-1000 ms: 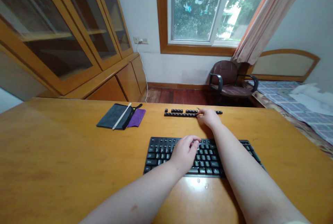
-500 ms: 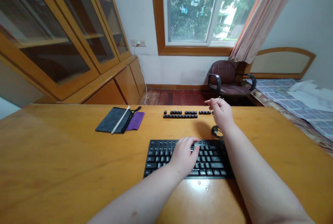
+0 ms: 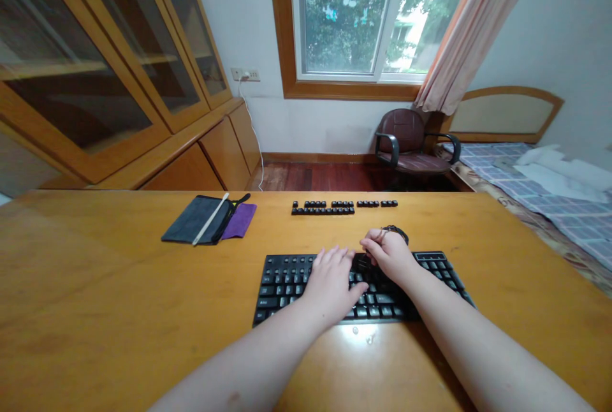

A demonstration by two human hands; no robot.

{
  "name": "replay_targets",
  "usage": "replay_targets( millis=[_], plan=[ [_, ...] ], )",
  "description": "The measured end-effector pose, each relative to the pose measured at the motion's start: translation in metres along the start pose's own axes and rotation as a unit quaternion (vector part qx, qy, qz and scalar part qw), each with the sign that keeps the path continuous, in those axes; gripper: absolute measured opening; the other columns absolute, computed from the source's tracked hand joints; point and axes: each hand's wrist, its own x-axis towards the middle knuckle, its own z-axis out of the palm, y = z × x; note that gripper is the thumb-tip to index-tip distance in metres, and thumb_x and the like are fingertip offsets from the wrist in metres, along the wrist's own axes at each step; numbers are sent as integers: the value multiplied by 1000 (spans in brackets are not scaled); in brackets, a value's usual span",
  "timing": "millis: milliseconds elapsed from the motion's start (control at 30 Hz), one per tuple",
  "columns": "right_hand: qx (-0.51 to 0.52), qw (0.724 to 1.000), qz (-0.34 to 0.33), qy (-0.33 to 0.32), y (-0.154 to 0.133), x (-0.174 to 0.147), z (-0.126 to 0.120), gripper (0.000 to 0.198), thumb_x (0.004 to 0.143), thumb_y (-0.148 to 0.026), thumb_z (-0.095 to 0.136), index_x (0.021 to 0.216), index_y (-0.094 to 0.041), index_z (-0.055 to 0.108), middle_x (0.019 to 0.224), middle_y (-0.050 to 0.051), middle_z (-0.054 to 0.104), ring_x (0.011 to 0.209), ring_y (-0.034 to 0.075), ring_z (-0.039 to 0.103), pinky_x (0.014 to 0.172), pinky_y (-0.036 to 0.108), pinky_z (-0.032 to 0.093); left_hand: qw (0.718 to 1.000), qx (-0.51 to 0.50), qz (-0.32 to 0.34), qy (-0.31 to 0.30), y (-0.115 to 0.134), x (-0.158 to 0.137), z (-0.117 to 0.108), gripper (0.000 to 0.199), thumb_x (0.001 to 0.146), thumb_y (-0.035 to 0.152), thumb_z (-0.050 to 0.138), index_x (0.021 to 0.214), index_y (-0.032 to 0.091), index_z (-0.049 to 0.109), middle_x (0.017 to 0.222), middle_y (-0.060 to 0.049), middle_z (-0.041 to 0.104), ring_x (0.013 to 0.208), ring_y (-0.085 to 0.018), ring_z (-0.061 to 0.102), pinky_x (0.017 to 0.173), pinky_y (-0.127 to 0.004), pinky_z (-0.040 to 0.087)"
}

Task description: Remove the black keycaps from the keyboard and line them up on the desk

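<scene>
A black keyboard [image 3: 280,291] lies on the desk in front of me. My left hand [image 3: 329,284] rests on its middle, fingers spread and thumb out to the side. Closed in a pinch, my right hand [image 3: 388,256] is over the keyboard's upper edge, just right of the left fingertips. Thin wire shows at its fingers, apparently part of a keycap puller [image 3: 383,229]; most of it is hidden. Farther back, loose black keycaps [image 3: 323,211] stand in two rows. A coiled black cable [image 3: 398,231] sits right behind my right hand.
On the desk's left are a dark grey pouch [image 3: 189,220], a pale flat stick [image 3: 210,219] across it and a purple cloth [image 3: 240,220]. Beyond the desk's far edge stand a chair [image 3: 406,138] and a bed [image 3: 497,157]. A glass-door cabinet [image 3: 157,138] is at left.
My right hand has come back from the far keycap row to the keyboard, beside my left hand. The left fingers have straightened and spread. The view has shifted slightly.
</scene>
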Motion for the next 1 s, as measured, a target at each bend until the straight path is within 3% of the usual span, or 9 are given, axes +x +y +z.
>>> replay_targets(
  millis=[167,367,600,700,800,1000],
  plan=[
    [-33,999,14,-37,-6,4,-1,29,85,-37,49,62,-20,55,49,-2,58,51,13,56,58,24,40,1000,20,-1,3,-1,1,-3,46,76,43,61,116,21,54,115,-9,58,110,-29,49,103,-49,29],
    [-61,995,-14,-73,-14,3,3,27,82,-44,56,69,-20,61,58,0,62,59,15,58,60,24,42,999,36,-25,15,0,0,-8,32,74,39,63,99,20,56,98,-6,60,98,-27,52,97,-48,33],
    [-87,982,-107,-126,-13,3,9,32,81,-48,57,69,-20,65,68,3,66,65,15,60,63,24,42,998,59,-22,21,2,-2,-6,30,77,43,59,95,20,57,95,-6,60,96,-27,52,99,-50,31],
    [-83,973,-173,-131,-12,2,9,32,82,-48,56,69,-20,66,68,2,67,64,14,60,63,23,41,998,56,-14,13,1,-3,-3,38,78,45,57,106,20,56,104,-8,61,102,-28,52,102,-51,28],
    [-91,958,-242,-124,-8,1,11,31,84,-46,54,72,-20,66,70,3,67,68,14,61,66,23,42,999,51,-5,-6,-2,-4,1,59,82,50,49,130,18,44,132,-12,51,121,-31,43,107,-54,20],
    [-130,937,-321,-55,2,-4,21,33,87,-44,52,73,-17,66,63,5,66,58,14,60,59,25,43,996,75,-21,-42,-6,-5,8,63,86,54,36,135,15,42,141,-11,43,130,-28,36,111,-52,14]
  ],
)
